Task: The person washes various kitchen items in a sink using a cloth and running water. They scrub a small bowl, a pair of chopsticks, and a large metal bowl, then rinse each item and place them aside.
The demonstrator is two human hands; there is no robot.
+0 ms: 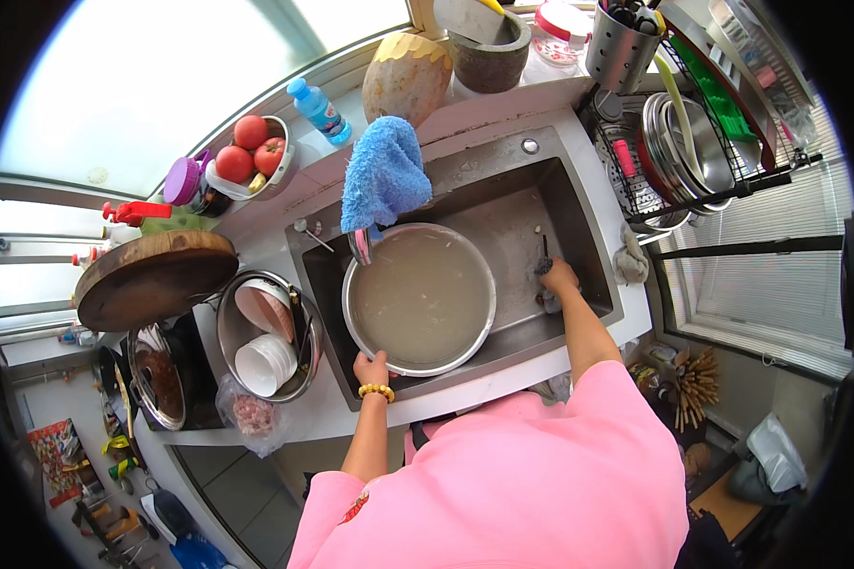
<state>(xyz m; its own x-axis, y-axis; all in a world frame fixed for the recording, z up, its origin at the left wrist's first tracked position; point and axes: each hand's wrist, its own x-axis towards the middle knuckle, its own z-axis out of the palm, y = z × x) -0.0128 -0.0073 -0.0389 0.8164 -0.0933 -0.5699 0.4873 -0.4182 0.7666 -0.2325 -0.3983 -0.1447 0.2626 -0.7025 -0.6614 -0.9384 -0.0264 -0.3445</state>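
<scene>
A wide round metal basin [425, 296] full of cloudy grey water stands in the left part of the steel sink [514, 248]. My left hand [374, 370], below a yellow bead bracelet, is closed on the basin's near-left rim. In the right part of the sink, my right hand [562, 278] is closed on a dark grey crumpled thing [548, 301], perhaps a scrubber or a rag. It is pressed low by the sink's right side, and the fingers are partly hidden. A fluffy blue cloth [385, 173] covers the faucet above the basin's far edge.
Left of the sink sits a metal bowl [306, 375] with white bowls inside, beside a bag of meat [252, 413]. A round wooden board [157, 281] stands further left. Tomatoes [250, 133], a blue bottle [321, 112] and a stone mortar [490, 64] line the sill. A dish rack [678, 156] is at right.
</scene>
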